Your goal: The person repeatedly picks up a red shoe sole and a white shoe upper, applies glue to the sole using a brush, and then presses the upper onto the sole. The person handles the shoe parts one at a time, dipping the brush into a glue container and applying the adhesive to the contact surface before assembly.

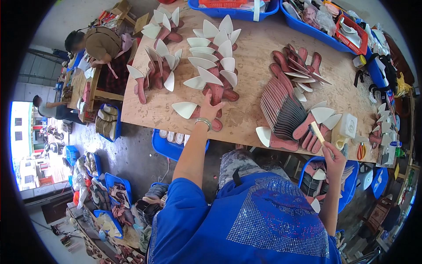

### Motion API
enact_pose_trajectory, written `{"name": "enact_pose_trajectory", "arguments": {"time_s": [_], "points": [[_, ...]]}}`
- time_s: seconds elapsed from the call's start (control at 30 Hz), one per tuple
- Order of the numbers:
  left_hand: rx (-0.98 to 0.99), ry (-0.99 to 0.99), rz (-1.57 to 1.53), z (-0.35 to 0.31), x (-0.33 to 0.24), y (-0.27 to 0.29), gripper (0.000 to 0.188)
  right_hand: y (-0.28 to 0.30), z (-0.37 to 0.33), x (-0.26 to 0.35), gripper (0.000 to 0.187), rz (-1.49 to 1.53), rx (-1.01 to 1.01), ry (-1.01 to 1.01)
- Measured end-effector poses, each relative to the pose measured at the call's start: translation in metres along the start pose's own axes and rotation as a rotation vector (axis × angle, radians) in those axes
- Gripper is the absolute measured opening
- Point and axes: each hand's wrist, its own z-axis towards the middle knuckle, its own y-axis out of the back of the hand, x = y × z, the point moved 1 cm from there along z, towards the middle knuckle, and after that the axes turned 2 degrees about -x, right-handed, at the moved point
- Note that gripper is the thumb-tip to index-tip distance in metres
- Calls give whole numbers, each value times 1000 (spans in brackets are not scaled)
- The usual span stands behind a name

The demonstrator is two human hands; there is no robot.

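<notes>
My left hand (210, 110) reaches across the wooden table, its fingers apart and touching a reddish insole at the near end of a pile. Just beside it lies another insole with a white pointed toe piece (184, 109), its reddish heel partly under my wrist. My right hand (335, 159) is closed round the pale handle of a brush (316, 132). The brush's dark bristles are close to several reddish insoles (304, 126) near the table's front edge. A fanned stack of reddish and dark insoles (281, 108) leans to the left of the brush.
A white plastic container (348, 125) and orange-handled scissors (361, 152) are at the table's right. Blue bins (316, 33) line the far edge; another blue bin (167, 148) sits below the near edge. A co-worker (103, 42) bends over a bench at the far left.
</notes>
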Motion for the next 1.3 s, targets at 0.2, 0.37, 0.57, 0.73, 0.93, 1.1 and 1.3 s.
{"name": "enact_pose_trajectory", "arguments": {"time_s": [0.2, 0.37, 0.57, 0.73, 0.93, 1.1, 1.3], "points": [[-206, -192, 341, -18, -42, 62, 70, 0, 0, -8, 21, 21, -26, -2], [-32, -183, 891, -78, -1, 98, 65, -10, 8, -3, 21, 26, 28, 12], [40, 85, 888, -91, 34, 71, 70, -16, 12, 16, 21, 31, 48, 64], [48, 5, 890, -79, 40, 66, 72, -14, 8, 9, 21, -16, 77, 15], [89, 11, 947, -69, 43, 59, 76, -13, 4, 4, 22, -12, 49, 44], [77, -11, 901, -68, 52, 57, 77, -12, -1, -3, 22, -15, 34, 32], [14, -90, 896, -76, 51, 54, 81, -12, -9, 2, 21, 13, 2, 21]]}}
